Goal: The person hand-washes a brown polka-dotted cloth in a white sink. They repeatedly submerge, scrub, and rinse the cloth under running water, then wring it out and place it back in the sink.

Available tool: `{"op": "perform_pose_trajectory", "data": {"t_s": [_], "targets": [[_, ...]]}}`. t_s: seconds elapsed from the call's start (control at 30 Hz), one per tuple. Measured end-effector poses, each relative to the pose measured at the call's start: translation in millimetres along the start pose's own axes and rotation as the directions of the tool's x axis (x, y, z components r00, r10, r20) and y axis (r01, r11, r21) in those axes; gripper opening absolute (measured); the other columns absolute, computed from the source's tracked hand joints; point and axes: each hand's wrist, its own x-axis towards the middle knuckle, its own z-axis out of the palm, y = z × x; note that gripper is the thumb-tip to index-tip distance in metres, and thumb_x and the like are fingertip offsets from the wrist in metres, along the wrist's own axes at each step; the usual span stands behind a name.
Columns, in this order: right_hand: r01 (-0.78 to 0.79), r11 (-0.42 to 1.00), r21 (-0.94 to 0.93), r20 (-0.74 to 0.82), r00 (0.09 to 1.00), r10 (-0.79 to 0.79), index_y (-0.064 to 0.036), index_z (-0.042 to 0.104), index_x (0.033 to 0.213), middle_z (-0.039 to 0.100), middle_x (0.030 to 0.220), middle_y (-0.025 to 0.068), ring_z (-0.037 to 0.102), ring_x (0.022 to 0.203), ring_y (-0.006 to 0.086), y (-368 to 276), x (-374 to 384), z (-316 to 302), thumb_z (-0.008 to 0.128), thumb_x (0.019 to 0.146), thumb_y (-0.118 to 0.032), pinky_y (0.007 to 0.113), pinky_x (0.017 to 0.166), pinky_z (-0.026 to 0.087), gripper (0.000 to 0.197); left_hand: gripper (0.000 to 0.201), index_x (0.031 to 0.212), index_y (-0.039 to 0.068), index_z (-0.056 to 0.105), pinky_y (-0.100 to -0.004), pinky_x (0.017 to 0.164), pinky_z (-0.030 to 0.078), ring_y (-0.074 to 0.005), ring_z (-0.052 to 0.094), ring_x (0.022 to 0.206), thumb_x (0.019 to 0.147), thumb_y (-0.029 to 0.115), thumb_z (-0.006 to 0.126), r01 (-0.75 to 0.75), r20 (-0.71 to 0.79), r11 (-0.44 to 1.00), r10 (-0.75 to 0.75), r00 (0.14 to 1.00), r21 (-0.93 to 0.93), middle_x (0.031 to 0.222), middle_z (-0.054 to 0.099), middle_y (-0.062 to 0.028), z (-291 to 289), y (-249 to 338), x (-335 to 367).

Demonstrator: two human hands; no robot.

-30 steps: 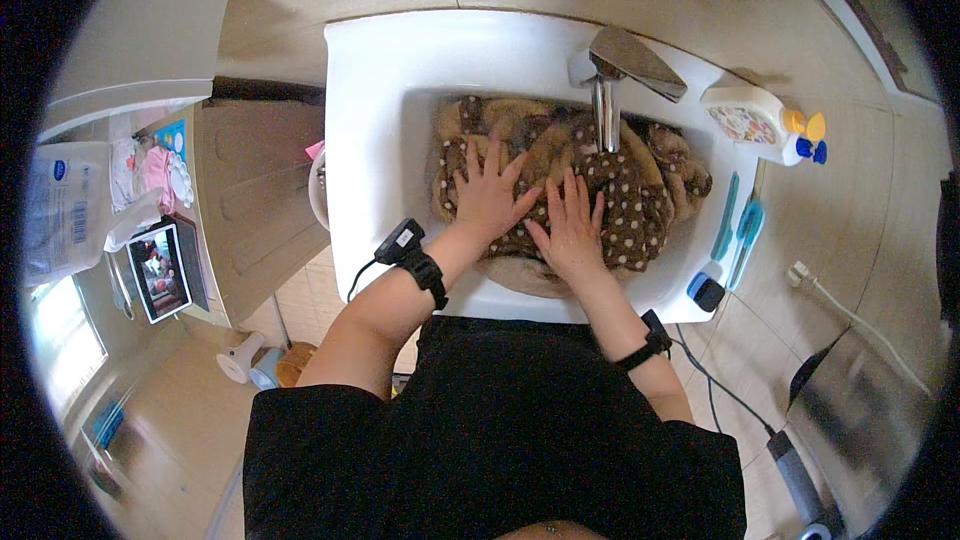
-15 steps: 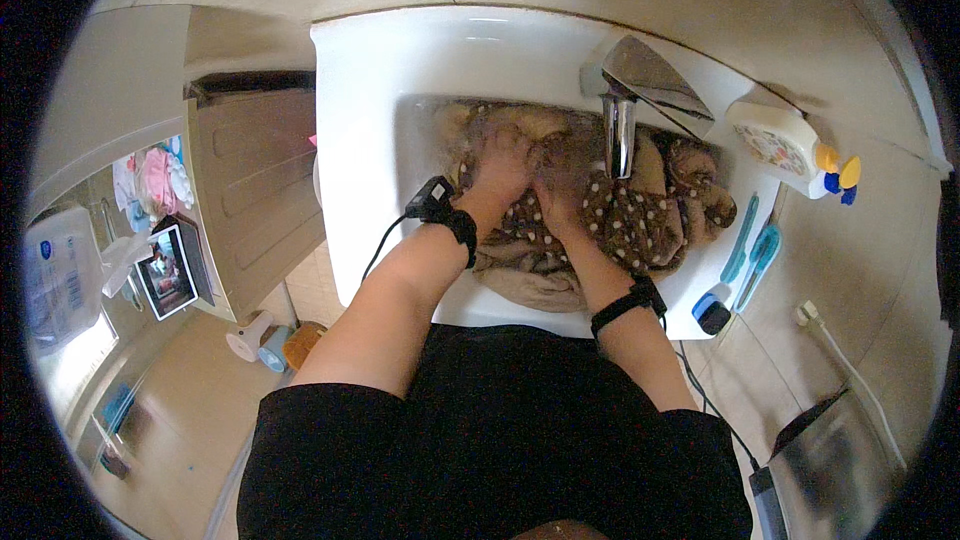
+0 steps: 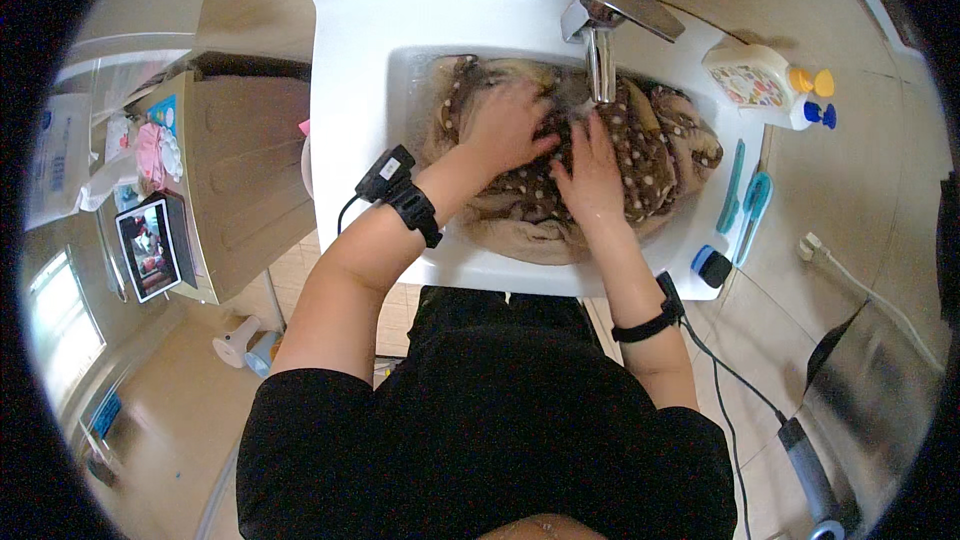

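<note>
A soaked brown cloth with white dots and plain tan parts [image 3: 640, 155] lies bunched in the white sink [image 3: 352, 140]. My left hand [image 3: 505, 125] rests on its left side, fingers apart, the tips partly lost in blur and splashing. Just right of it, my right hand [image 3: 595, 180] lies on the cloth with fingers stretched out below the chrome faucet [image 3: 600, 70]. Water seems to run from the spout onto the cloth near my right fingertips. Neither hand grips the cloth.
On the sink's right rim are two bottles [image 3: 745, 80] with yellow and blue tops, teal brushes [image 3: 755, 210] and a blue-black sponge-like block [image 3: 711, 265]. A cabinet [image 3: 250, 165] with a tablet [image 3: 150, 250] stands at left. Cables hang from black wrist straps [image 3: 412, 210].
Both hands have come up from within the cloth, and their fingers have spread on top of it. The view has shifted, so the sink sits higher.
</note>
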Motion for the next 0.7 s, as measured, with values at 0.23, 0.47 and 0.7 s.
{"op": "perform_pose_trajectory", "data": {"t_s": [0.23, 0.47, 0.7], "targets": [[-0.088, 0.961, -0.263, -0.119, 0.991, 0.058, 0.0061, 0.047, 0.13, 0.027, 0.151, 0.0222, 0.036, 0.133, 0.0397, 22.4, -35.0, -34.5, 0.068, 0.084, -0.037, 0.048, 0.107, 0.033, 0.067, 0.079, 0.122, 0.007, 0.058, -0.05, 0.104, 0.031, -0.0314, 0.059, 0.11, 0.074, 0.069, 0.061, 0.003, 0.387, 0.987, -0.066, 0.92, 0.16, 0.113, 0.065, -0.0144, -12.4, 39.3, 27.1], [-0.144, 0.978, -0.148, -0.344, 0.935, 0.085, -0.0008, 0.043, 0.136, 0.038, 0.143, 0.0222, 0.044, 0.124, 0.039, 29.4, -23.8, -39.2, 0.073, 0.076, -0.042, 0.051, 0.099, 0.037, 0.079, 0.049, 0.099, 0.009, 0.069, -0.043, 0.082, 0.047, -0.0323, 0.066, 0.089, 0.075, 0.051, 0.07, 0.225, 0.158, 0.955, -0.196, 0.968, -0.191, 0.094, 0.07, -0.0155, -35.8, 12.7, -23.3], [-0.195, 0.922, -0.335, -0.077, 0.981, 0.179, -0.0078, 0.058, 0.115, 0.063, 0.108, 0.0118, 0.054, 0.105, 0.0312, 41.7, 9.2, -50.5, 0.076, 0.075, -0.036, 0.049, 0.097, 0.03, 0.052, 0.03, 0.106, 0.001, 0.063, -0.0338, 0.076, 0.053, -0.0183, 0.065, 0.082, 0.079, 0.011, 0.07, 0.109, 0.056, 0.038, -0.666, 0.744, -0.993, 0.094, 0.069, -0.0098, -94.8, 2.6, -123.8]]}}
